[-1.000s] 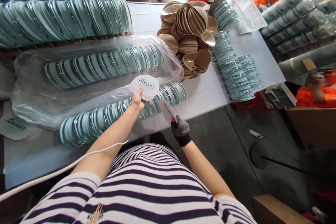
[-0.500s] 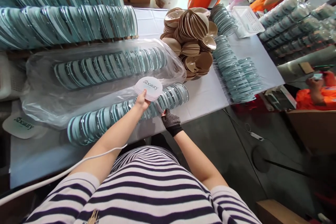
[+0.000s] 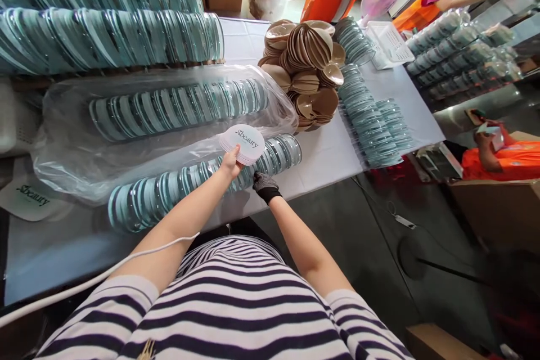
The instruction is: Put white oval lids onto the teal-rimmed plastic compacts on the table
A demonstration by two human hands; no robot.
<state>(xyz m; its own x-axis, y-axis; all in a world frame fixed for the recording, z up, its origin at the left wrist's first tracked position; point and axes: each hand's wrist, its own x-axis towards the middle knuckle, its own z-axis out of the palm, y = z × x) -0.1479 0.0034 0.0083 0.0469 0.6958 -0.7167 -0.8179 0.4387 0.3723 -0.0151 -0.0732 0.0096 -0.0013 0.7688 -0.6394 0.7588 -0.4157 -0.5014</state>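
My left hand (image 3: 231,162) pinches a small stack of round white cards printed "beauty" (image 3: 245,144), held just above a long row of teal round cases (image 3: 185,185) lying on the white table (image 3: 324,157). My right hand (image 3: 264,185), in a dark dotted glove, sits right beside it under the stack, against the row of cases; its fingers are closed but what they hold is hidden. A clear plastic bag (image 3: 84,146) with another row of teal cases (image 3: 177,108) lies behind.
More rows of teal cases (image 3: 105,39) fill the back left. A heap of tan pads (image 3: 307,67) and flat stacks of clear lids (image 3: 371,124) sit to the right. Another white "beauty" card (image 3: 29,198) lies at far left. A person in orange (image 3: 502,154) sits at right.
My gloved right hand moved up and left from the table edge to just under the card stack. The white strip it held a second ago no longer shows. My left hand barely shifted.
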